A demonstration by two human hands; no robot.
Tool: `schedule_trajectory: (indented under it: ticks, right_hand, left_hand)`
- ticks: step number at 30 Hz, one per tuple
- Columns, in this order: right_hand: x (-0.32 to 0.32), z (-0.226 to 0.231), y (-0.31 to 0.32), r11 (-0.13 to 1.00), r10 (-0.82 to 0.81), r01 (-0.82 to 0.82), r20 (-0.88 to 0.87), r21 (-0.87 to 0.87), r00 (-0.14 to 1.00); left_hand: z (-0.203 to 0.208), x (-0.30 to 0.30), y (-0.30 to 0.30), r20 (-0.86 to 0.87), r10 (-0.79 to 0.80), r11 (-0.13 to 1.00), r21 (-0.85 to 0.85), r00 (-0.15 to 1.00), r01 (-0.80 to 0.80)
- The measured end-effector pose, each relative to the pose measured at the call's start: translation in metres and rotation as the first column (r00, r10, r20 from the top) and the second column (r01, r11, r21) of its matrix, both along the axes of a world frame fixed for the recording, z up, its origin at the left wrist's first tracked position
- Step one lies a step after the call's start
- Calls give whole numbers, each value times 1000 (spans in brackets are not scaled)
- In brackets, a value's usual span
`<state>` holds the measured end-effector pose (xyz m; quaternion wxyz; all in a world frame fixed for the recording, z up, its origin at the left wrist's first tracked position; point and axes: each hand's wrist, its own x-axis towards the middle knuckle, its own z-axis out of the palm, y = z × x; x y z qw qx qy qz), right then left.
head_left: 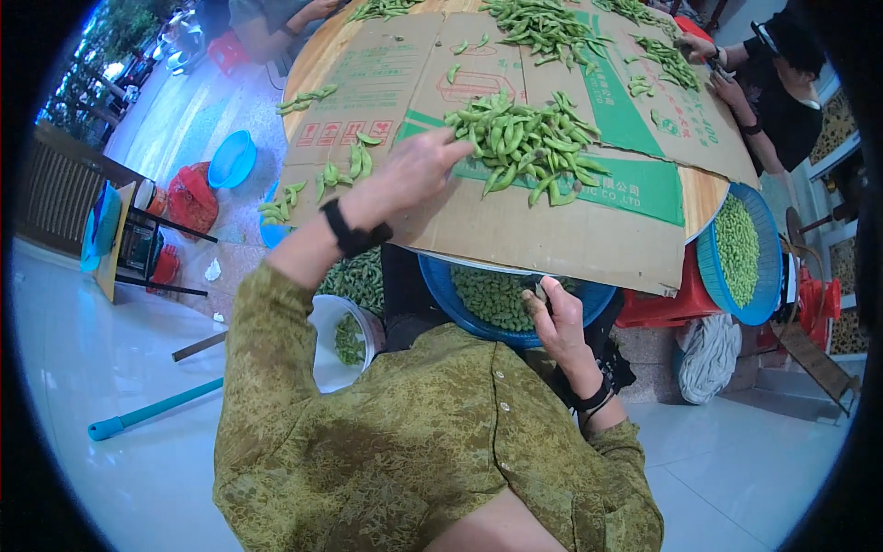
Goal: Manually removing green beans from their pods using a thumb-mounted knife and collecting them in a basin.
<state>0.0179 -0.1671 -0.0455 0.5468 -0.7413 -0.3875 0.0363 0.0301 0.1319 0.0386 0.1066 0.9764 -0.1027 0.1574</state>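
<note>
head, left fingers (pixel 457 148), touching green pods (pixel 526 140)

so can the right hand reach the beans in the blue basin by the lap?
Likely yes: the right hand appears above the blue basin, and the beans show openly on the near side; cardboard hides the far part.

The wooden bench (pixel 704 195) showed bare wood along its edges. Flattened cardboard (pixel 524 237), printed green and red, covered most of it. On this lay a nearer heap of green pods (pixel 529 138), a farther heap (pixel 543 28), and scattered pods (pixel 359 160) to the left.
</note>
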Motion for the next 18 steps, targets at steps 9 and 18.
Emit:
schedule_trajectory:
  ticks: [9, 18]
  right_hand:
    - [-5, 10, -6, 980, 112, 8, -580, 200, 807]
    - [6, 24, 11, 849, 361, 177, -790, 499, 496]
  left_hand:
    - [-12, 37, 1, 246, -181, 983, 13, 952, 184]
    - [-18, -24, -92, -261, -419, 341, -933, 870, -116]
